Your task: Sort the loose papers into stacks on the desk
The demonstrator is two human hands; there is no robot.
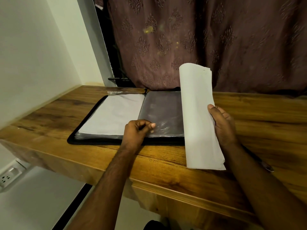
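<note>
1. Nearest the camera, two bare forearms reach over the front edge of the wooden desk (166, 165) from about 6 o'clock.
2. The right hand (223, 125) grips a bundle of white papers (198, 113), thumb on the facing side and fingers behind. The bundle stands nearly upright, its top curling over, its bottom edge at or just above the desk at about 4 o'clock; contact cannot be told.
3. The left hand (137, 131) has its fingers curled, thumb and forefinger pinching at the lower corner of a clear plastic sleeve (162, 113) on the right page of the open zip folder (126, 117). How firm the pinch is cannot be told through the blur.
4. On the folder's left page, toward 10 o'clock, lies a white sheet (113, 113); whether it sits inside a sleeve is unclear.
5. Behind the desk, at 12 o'clock, hangs a patterned maroon curtain (199, 39).
6. Judgement: papers are being pulled from the folder; no stack lies on the desk yet. The next move likely calls for opening the sleeve or turning it, then laying the bundle flat on bare wood at 3 o'clock.
</note>
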